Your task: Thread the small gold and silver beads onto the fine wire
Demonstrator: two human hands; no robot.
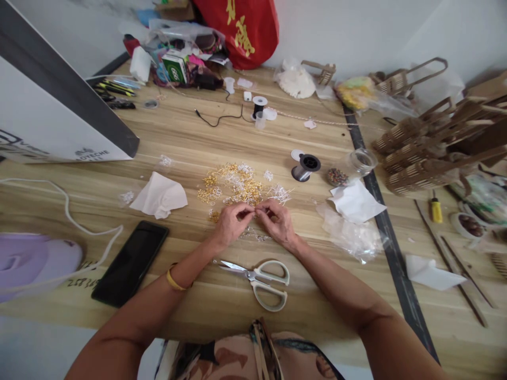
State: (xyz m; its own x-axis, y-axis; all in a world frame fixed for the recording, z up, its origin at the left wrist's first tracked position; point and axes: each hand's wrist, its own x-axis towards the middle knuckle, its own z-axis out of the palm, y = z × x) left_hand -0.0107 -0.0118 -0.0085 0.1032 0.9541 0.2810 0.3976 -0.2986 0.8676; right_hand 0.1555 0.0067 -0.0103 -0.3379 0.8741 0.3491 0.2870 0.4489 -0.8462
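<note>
My left hand (234,221) and my right hand (276,220) meet fingertip to fingertip over the wooden table. Both are closed in a pinch, and whatever lies between the fingers is too small to make out. Just beyond them spreads a pile of gold and silver jewelry findings (249,189), with thin silver pins (279,194) at its right side. A short silver chain (255,235) rests on the table below my hands. Closer to my body lie scissors (253,274) with pale handles, their blades pointing left.
To the left are a black phone (130,263), a crumpled white paper (159,195) and a large box (59,100). A wire spool (306,168), a jar of beads (352,168) and plastic bags (354,235) stand or lie to the right. Woven baskets (420,148) crowd the far right.
</note>
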